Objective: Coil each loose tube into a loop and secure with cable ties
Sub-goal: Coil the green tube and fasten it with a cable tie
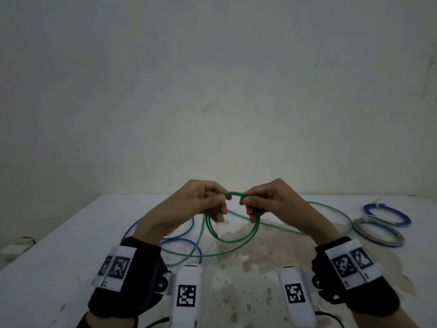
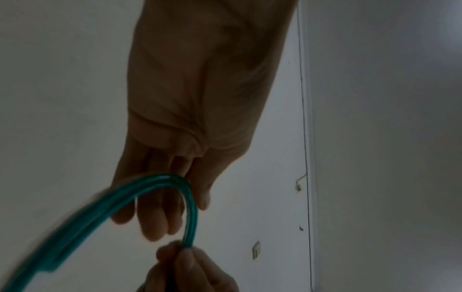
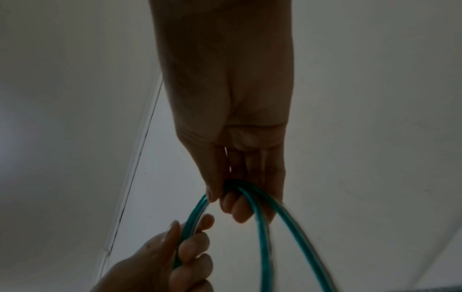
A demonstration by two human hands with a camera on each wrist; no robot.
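Both hands are raised above the white tabletop (image 1: 59,245) near the 12 o'clock edge, working the green tube (image 1: 233,237). The left hand (image 1: 189,204) is pinching the coil's top at about 10 o'clock, fingers curled round the strands. The right hand (image 1: 267,202) is pinching the same top arc at about 2 o'clock, its grip likewise closed on the tube. Between the two grips a short arch of tube is standing clear.

The coil is hanging below the hands as a doubled loop, its plane roughly facing the wearer and its long axis running 12 to 6 o'clock. The tube's loose remainder is trailing out toward 3 o'clock in a wide sweep and back round to 7 o'clock on the tabletop.

A loose blue tube (image 1: 179,242) is lying uncoiled at 8 o'clock, crossing under the green one. At 3 o'clock two finished coils are lying flat: a blue coil (image 1: 387,214) and, touching or overlapping it, a grey coil (image 1: 378,235).

No containers are showing. The wrist views are dim; each is confirming fingers closed on the green strands.
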